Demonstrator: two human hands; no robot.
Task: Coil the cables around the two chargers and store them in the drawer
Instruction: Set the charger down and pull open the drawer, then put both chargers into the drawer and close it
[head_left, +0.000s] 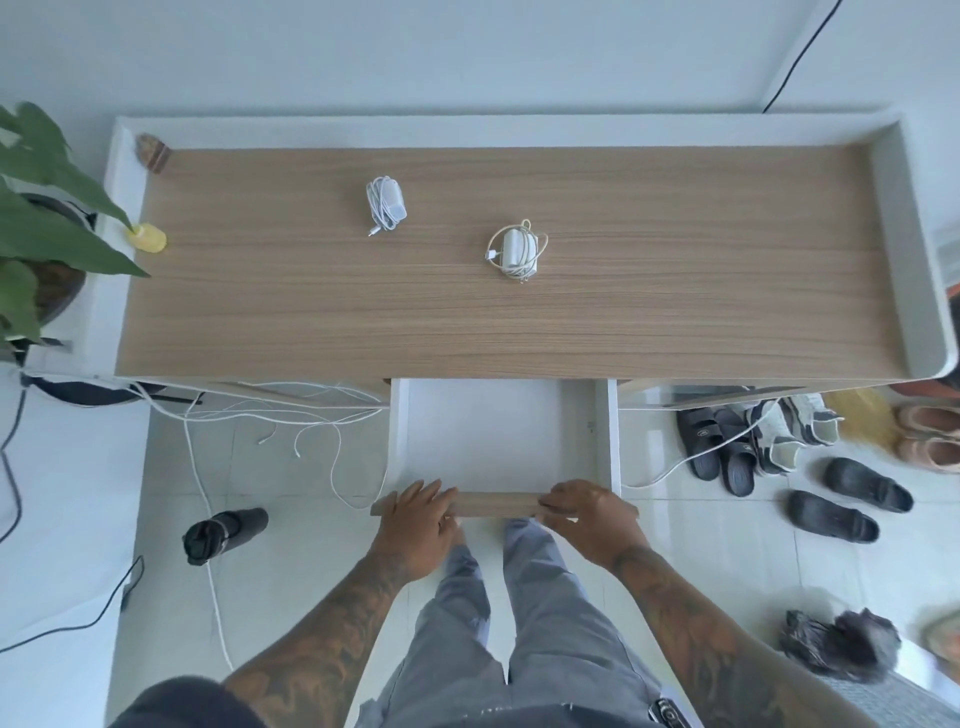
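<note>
Seen from the head camera, a person stands at a wood-topped desk (519, 332) with its white drawer (498, 441) pulled out. Both hands rest on the drawer's wooden front edge: the left hand (421, 519) lies near its left end, the right hand (584, 514) near its right end, fingers laid over the top of the edge and curled lightly on it. The 2 chargers sit apart on the desktop, each with its cable wound round it: the left charger (385, 203) farther back, the right charger (517, 251) nearer the middle. Loose white cables (291, 410) trail on the floor at left; sandals (727, 447) lie at right.
</note>
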